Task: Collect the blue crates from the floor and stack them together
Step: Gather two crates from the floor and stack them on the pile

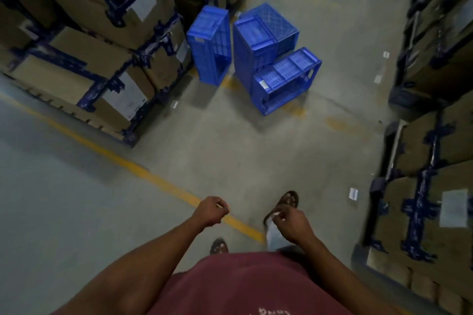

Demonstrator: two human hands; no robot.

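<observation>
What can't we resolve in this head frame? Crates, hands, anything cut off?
- Blue crates: motion blur; exact count unclear where they overlap in the head view.
- Left hand and right hand: fingers curled under, palms hidden; something pale at the fingertips, too small to identify.
- Box labels: blurred, unreadable.
- Cardboard boxes: cut off by right edge.

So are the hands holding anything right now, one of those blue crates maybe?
No. The left hand and right hand hang loosely curled and hold nothing; the blue plastic lattice crates sit untouched on the grey concrete floor ahead.
</observation>
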